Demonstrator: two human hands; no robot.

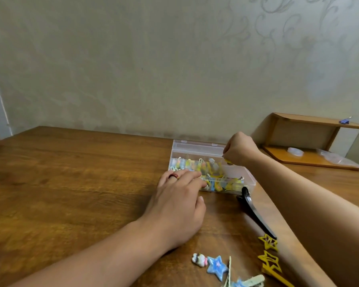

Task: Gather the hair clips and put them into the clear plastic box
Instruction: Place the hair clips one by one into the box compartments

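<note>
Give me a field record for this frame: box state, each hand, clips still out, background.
box: clear plastic box, lid open, many coloured clips inside
left hand: fingers rest on the box's near-left edge, ring on one finger
right hand: over the box, pinching a small yellow clip
clips still on table: black clip, two yellow star clips, blue star clip, small white figure clip, pale green clip
surface: wooden table
background: wooden shelf at right
</note>
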